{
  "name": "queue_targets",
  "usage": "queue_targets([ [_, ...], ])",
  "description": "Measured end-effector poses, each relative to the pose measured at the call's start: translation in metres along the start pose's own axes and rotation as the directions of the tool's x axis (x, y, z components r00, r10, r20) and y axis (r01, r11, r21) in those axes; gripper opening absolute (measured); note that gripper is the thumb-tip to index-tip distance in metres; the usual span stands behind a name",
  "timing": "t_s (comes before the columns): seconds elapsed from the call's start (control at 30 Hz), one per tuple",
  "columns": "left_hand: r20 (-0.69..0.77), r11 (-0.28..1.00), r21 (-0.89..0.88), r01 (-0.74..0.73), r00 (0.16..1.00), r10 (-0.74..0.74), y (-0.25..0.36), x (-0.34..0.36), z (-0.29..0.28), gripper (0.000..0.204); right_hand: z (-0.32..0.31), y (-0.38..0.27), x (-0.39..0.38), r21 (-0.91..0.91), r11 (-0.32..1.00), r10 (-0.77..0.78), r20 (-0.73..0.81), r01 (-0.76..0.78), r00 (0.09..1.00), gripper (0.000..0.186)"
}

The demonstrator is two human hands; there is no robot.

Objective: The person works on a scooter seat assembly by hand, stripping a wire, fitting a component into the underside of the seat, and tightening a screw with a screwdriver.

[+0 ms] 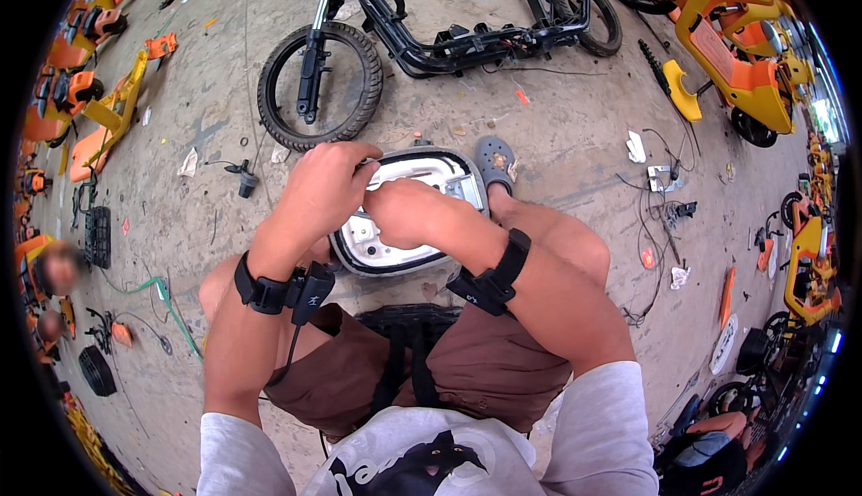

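Between my bent knees lies a rounded white panel (359, 243) with a dark padded rim, looking like the underside of a scooter seat. Over its far left edge my left hand (325, 177) bends inward with its fingers curled. My right hand (406, 214) is closed in a fist above the panel's middle, knuckles close to the left fingertips. Whatever either hand grips is hidden behind the fingers. Ribs and small holes show on the panel's white face.
A stripped black scooter frame (449, 52) with a front wheel (321, 85) stands just ahead. Yellow scooters (727, 47) line both sides. Loose cables (663, 218), a small black part (242, 178) and scraps litter the concrete floor. Another person (709, 447) sits at lower right.
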State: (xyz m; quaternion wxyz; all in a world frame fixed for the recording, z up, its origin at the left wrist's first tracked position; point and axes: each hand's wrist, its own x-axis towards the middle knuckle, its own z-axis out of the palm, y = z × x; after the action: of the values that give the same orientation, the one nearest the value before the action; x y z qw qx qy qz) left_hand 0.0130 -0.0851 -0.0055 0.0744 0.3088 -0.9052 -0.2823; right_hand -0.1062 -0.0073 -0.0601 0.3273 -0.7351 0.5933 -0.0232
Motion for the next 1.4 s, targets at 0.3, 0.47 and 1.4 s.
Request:
queue_targets([
  [0.3, 0.169, 0.992, 0.116, 0.043, 0.984, -0.063, -0.008, -0.001, 0.004, 0.018, -0.005, -0.005, -0.001, -0.037, 0.999, 0.03, 0.048, -0.028, 0.998, 0.025],
  [0.47, 0.268, 0.979, 0.202, 0.026, 0.96, -0.081, -0.01, -0.004, 0.008, 0.017, -0.008, -0.008, -0.007, -0.073, 0.996, 0.067, 0.101, -0.06, 0.993, 0.028],
  [1.4, 0.303, 0.962, 0.271, -0.035, 0.952, -0.05, -0.02, -0.005, 0.016, 0.019, 0.013, -0.003, 0.0, -0.203, 0.979, 0.069, 0.221, -0.023, 0.973, 0.026],
])
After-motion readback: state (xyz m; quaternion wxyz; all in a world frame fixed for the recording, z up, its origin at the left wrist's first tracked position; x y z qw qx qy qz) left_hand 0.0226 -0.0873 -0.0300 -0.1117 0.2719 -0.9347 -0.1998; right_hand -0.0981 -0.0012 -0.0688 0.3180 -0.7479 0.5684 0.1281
